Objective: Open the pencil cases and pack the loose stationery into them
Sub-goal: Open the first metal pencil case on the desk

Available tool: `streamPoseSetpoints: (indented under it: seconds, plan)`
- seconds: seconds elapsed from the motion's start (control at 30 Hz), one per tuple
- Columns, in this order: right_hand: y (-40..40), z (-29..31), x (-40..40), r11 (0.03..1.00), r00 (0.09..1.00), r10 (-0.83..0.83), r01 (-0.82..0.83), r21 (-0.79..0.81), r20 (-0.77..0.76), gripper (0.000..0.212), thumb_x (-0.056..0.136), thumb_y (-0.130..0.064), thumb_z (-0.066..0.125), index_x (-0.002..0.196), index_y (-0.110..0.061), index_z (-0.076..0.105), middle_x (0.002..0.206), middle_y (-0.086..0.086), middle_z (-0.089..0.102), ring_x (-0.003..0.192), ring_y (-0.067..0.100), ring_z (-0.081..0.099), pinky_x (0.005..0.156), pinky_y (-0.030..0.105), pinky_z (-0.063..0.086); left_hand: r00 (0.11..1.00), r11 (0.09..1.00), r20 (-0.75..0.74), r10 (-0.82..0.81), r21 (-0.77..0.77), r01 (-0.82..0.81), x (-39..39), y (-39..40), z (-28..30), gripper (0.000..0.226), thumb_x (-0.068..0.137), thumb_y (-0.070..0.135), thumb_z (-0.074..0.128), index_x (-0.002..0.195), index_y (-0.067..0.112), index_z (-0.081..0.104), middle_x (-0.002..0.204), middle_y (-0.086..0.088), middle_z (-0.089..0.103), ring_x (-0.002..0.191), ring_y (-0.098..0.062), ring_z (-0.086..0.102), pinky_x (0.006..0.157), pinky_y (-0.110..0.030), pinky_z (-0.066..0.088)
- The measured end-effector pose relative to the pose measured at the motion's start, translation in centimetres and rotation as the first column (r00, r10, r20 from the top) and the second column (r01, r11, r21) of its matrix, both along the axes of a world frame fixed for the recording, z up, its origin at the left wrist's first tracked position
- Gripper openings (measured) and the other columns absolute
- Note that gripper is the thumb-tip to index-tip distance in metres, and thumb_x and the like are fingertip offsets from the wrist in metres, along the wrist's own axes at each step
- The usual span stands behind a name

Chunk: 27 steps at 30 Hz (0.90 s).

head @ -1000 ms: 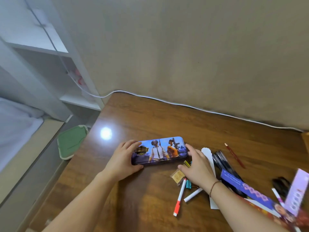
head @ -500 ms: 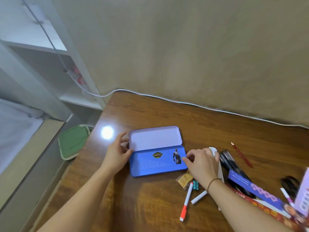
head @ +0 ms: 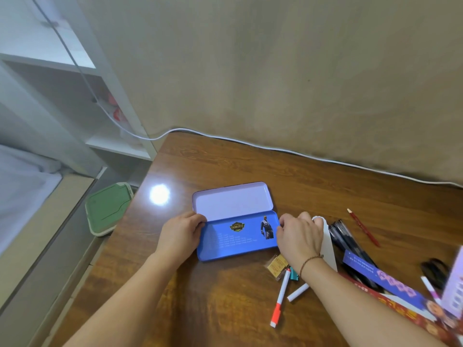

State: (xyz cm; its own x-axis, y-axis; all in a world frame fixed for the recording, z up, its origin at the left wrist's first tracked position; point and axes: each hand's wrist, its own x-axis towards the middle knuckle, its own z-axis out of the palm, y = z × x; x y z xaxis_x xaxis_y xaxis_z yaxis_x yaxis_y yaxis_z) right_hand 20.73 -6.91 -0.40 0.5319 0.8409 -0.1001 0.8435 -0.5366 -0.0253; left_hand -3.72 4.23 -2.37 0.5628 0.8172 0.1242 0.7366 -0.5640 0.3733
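From the head camera, a blue rectangular metal pencil case point(head: 238, 239) lies open on the brown wooden table point(head: 225, 161), its pale lilac lid point(head: 233, 200) folded flat away from the person and its printed blue tray showing nothing inside; the left hand point(head: 180, 236) rests at the tray's left end, fingers curled against the hinge corner and steadying it rather than lifting anything; the right hand point(head: 299, 237) sits at the tray's right end, fingers bent down onto its edge, and whether they pinch the rim or only press on it I cannot tell; neither hand carries any stationery.

The loose items lie to the right of the case: a white marker with a red cap point(head: 280, 296) and a short white stick point(head: 298, 292) near the right wrist, a small yellow packet in clear wrap point(head: 276, 265) just beside the tray's near right corner, a bundle of black pens point(head: 343, 236) beyond the hand, and a red pencil point(head: 363, 227) further right, apart from the rest; a long printed blue box point(head: 380, 279) lies at the right edge, perhaps another case, though that is unclear.

The opening step looks finished for this case; packing seems next; that calls for the right hand to let go, pick up the nearest marker, and lay it lengthwise in the tray while the left keeps the case from sliding.
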Motion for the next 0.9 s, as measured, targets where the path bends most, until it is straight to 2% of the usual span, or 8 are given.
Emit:
streamPoseSetpoints:
  seconds: [0.13,0.3,0.5,0.57,0.67,0.73,0.8,0.9]
  plan:
    - [0.4,0.6,-0.3,0.999,0.999,-0.033,0.033,-0.021,-0.01,0.009,0.089,-0.032,0.052,0.083,-0.03,0.059,0.07,-0.01,0.057,0.082,0.015,0.042,0.071,0.035,0.028,0.999,0.998,-0.047,0.0,0.058,0.003,-0.1,-0.3,0.5,0.011,0.08,0.01,0.076,0.087,0.018,0.073,0.076,0.001,0.072,0.058,-0.029,0.065,0.045,-0.031,0.048]
    - [-0.2,1.6,-0.4,0.99,0.995,-0.051,0.061,0.126,-0.083,0.005,0.09,-0.036,0.05,0.088,-0.033,0.054,0.078,-0.013,0.058,0.083,0.014,0.041,0.073,0.035,0.032,1.0,0.996,0.018,0.004,0.092,-0.005,-0.6,-0.9,1.7,0.013,0.08,0.01,0.075,0.088,0.02,0.071,0.087,0.004,0.071,0.066,-0.027,0.066,0.044,-0.029,0.046]
    - [-3.9,2.9,-2.0,0.969,0.98,-0.023,0.07,0.238,-0.196,0.006,0.089,-0.037,0.05,0.093,-0.038,0.055,0.066,-0.015,0.057,0.085,0.012,0.048,0.072,0.033,0.028,0.99,0.987,0.066,-0.125,0.114,0.117,-3.6,-2.4,4.1,0.026,0.086,0.026,0.046,0.085,0.019,0.071,0.081,0.008,0.067,0.071,-0.023,0.06,0.051,-0.03,0.048]
    - [-5.9,2.4,-2.8,0.979,0.972,0.0,0.048,0.197,-0.236,0.01,0.088,-0.04,0.051,0.094,-0.037,0.058,0.069,-0.016,0.059,0.098,0.015,0.052,0.077,0.033,0.034,0.975,0.973,0.036,-0.219,0.081,0.216,-5.5,-3.4,4.2,0.024,0.085,0.029,0.05,0.085,0.021,0.072,0.08,0.011,0.067,0.073,-0.02,0.059,0.055,-0.03,0.049]
    - [-7.7,1.1,-4.2,0.995,0.962,0.024,0.003,0.099,-0.271,0.018,0.088,-0.045,0.053,0.102,-0.038,0.062,0.078,-0.017,0.061,0.09,0.009,0.047,0.08,0.032,0.037,0.961,0.961,-0.009,-0.278,-0.012,0.277,-7.6,-5.2,3.1,0.02,0.084,0.031,0.054,0.088,0.024,0.073,0.079,0.015,0.066,0.074,-0.015,0.057,0.06,-0.027,0.049]
    - [-8.2,0.3,-4.9,0.999,0.956,0.018,-0.005,0.044,-0.293,0.023,0.089,-0.047,0.054,0.107,-0.039,0.063,0.086,-0.017,0.063,0.091,0.008,0.045,0.08,0.031,0.037,0.966,0.965,-0.024,-0.257,-0.06,0.255,-8.2,-6.1,2.0,0.009,0.081,0.023,0.066,0.087,0.026,0.072,0.077,0.017,0.065,0.072,-0.013,0.056,0.06,-0.026,0.049]
    - [-8.4,-0.4,-5.5,1.0,0.956,0.021,-0.018,0.012,-0.292,0.026,0.09,-0.046,0.053,0.111,-0.037,0.064,0.092,-0.016,0.066,0.095,0.009,0.045,0.081,0.031,0.038,0.976,0.974,-0.048,-0.214,-0.091,0.209,-8.3,-6.8,1.1,0.022,0.071,0.014,0.081,0.085,0.028,0.07,0.074,0.02,0.063,0.071,-0.011,0.054,0.059,-0.024,0.046]
    - [-8.6,-0.9,-5.7,0.999,0.963,0.052,-0.053,0.001,-0.266,0.027,0.09,-0.046,0.053,0.11,-0.034,0.066,0.097,-0.015,0.067,0.096,0.01,0.046,0.081,0.031,0.039,0.987,0.982,-0.07,-0.147,-0.133,0.137,-8.3,-7.4,0.4,0.028,0.07,0.01,0.084,0.085,0.029,0.069,0.075,0.02,0.064,0.072,-0.011,0.054,0.06,-0.024,0.045]
